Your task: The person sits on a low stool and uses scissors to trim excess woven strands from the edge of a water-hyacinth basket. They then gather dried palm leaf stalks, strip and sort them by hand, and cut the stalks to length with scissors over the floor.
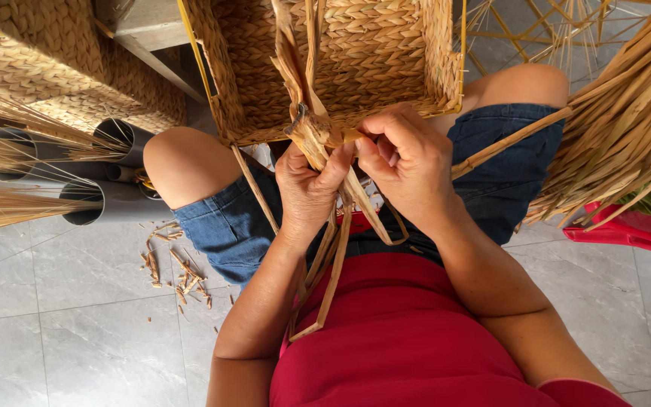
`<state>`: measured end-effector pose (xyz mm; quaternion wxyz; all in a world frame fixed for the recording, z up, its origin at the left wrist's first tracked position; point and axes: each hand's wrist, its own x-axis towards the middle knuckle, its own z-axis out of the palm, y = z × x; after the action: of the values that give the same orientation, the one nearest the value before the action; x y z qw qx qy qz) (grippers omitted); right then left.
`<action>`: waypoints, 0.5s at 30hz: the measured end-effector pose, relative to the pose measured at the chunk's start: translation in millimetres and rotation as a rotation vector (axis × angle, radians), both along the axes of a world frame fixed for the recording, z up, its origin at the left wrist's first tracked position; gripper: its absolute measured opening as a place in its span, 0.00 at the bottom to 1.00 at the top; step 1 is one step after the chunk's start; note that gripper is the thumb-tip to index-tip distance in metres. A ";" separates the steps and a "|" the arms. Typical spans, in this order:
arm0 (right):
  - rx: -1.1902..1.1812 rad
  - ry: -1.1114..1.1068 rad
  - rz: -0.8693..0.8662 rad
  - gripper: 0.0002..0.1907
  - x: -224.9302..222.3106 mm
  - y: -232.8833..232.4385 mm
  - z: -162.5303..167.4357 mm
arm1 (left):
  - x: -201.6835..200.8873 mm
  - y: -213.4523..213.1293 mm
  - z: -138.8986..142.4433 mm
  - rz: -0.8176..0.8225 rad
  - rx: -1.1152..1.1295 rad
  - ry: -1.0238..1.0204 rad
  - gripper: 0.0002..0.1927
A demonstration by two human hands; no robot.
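I sit with a rectangular woven basket (356,53) resting against my knees, its braided straw wall facing me and a yellow wire frame showing along its rim. My left hand (307,188) is closed around a bundle of dried reed strands (314,136) just below the basket's lower edge. My right hand (408,162) pinches the same bundle from the other side, fingers (371,151) curled tight on it, so both hands meet at one spot.

The strands look light, flat and papery, bendable but likely to crack or split if folded sharply; the best hold seems close to the basket wall, where they bunch thick. Their loose ends hang down over my red shirt and between my forearms.

To my right a large sheaf of loose reeds (627,128) leans in, one long stalk reaching across my thigh towards my right wrist. A red plastic stool (627,230) sits under it. To my left are another woven basket (47,60), grey plastic pipes (107,200) holding straw, and reed scraps (178,271) scattered on the grey tiled floor (62,332).
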<state>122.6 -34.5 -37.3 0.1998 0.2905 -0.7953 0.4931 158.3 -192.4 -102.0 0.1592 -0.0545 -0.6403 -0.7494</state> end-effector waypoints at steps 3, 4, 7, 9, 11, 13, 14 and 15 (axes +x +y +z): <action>0.057 0.041 -0.145 0.08 -12.6 6.5 -15.0 | 1.4 1.5 -4.1 -0.149 0.039 0.068 0.05; -0.064 -0.076 -0.136 0.07 -16.2 10.1 -20.9 | 2.7 1.0 -4.0 -0.198 0.091 0.045 0.05; -0.474 -0.319 -0.050 0.04 -32.0 30.5 -35.8 | 0.3 -8.3 0.2 -0.101 0.401 -0.114 0.07; -0.827 -0.366 0.070 0.02 -41.7 52.9 -43.3 | 1.1 -26.9 4.3 0.055 0.560 -0.147 0.09; -1.051 -0.400 0.069 0.03 -57.4 92.5 -42.0 | 0.6 -58.5 8.2 0.159 0.622 -0.045 0.09; -1.174 -0.413 -0.041 0.04 -66.8 135.6 -40.9 | 7.5 -95.4 9.9 0.208 0.664 0.024 0.13; -1.219 -0.413 -0.073 0.06 -68.5 156.8 -40.4 | 9.8 -111.6 9.2 0.217 0.677 0.052 0.15; -1.253 -0.415 -0.100 0.07 -69.5 176.7 -38.2 | 12.3 -127.9 8.5 0.222 0.676 0.122 0.14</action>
<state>53.1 142.2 -75.4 0.1963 -0.0192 -0.3924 0.8984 170.6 -320.3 -93.5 0.2865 0.0264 -0.3477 -0.8924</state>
